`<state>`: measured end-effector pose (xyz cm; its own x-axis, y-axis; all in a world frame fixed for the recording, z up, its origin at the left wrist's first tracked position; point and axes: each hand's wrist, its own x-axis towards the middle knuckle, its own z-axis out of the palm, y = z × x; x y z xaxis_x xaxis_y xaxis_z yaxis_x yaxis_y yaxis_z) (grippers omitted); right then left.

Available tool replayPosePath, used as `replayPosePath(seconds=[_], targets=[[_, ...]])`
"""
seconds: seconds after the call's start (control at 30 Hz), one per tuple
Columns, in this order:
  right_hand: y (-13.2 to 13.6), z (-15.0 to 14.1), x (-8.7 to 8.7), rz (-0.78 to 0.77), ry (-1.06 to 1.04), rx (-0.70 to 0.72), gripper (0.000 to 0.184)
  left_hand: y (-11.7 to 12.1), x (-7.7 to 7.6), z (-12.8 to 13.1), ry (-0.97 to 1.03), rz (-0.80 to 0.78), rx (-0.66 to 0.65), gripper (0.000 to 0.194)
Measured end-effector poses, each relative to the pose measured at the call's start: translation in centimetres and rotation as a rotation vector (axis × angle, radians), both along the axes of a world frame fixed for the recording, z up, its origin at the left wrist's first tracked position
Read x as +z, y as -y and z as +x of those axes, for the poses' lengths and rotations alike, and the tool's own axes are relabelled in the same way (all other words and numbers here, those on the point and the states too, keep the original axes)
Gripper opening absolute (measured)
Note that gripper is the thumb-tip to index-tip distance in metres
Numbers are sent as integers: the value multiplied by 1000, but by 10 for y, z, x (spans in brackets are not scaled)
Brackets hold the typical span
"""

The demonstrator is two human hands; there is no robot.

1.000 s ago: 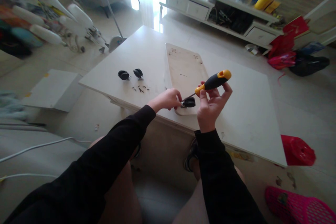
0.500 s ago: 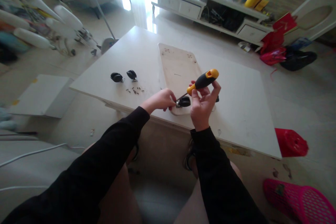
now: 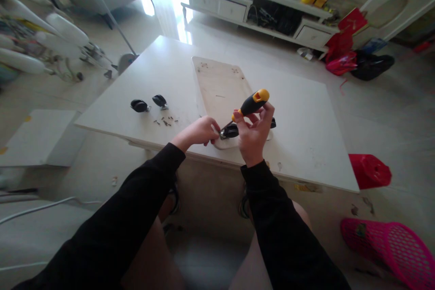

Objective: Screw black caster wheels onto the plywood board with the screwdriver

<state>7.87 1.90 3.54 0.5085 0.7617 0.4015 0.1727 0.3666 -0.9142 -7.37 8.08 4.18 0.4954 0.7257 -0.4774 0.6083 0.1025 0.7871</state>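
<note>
A black and yellow screwdriver (image 3: 252,103) is in my right hand (image 3: 254,138), its shaft slanting down to the metal plate of a black caster wheel (image 3: 231,131). That caster sits at the near left corner of a pale rectangular board (image 3: 222,95). My left hand (image 3: 203,131) is at the plate beside the screwdriver tip, fingers pinched; whatever they hold is too small to make out. Another caster (image 3: 273,123) shows partly behind my right hand, near the board's right edge. The board's two far corners show small holes.
Two loose casters, one (image 3: 139,105) and another (image 3: 159,101), lie left on the white table (image 3: 299,145), with several small screws (image 3: 166,121) near them. A pink basket (image 3: 390,249) and a red bin (image 3: 370,171) stand on the floor at right. A white TV cabinet (image 3: 217,2) is behind.
The view has shifted, so the table and things sit further left. My hands stay at the same caster, with the screwdriver still at its plate.
</note>
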Motion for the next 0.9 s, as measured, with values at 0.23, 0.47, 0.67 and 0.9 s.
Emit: replayPosePath(seconds=[0.23,0.47,0.67,0.9], targets=[[-2,0,-2,18,-4,49,50,0,-4,0,14,-9,0,32],[-3,1,-3,48,22,40,45,0,-5,0,0,-16,11,32],[-2,3,1,41,18,25,48,1,-2,1,-2,-10,7,32],[-2,2,-2,62,6,48,41,1,0,1,-1,-12,7,27]])
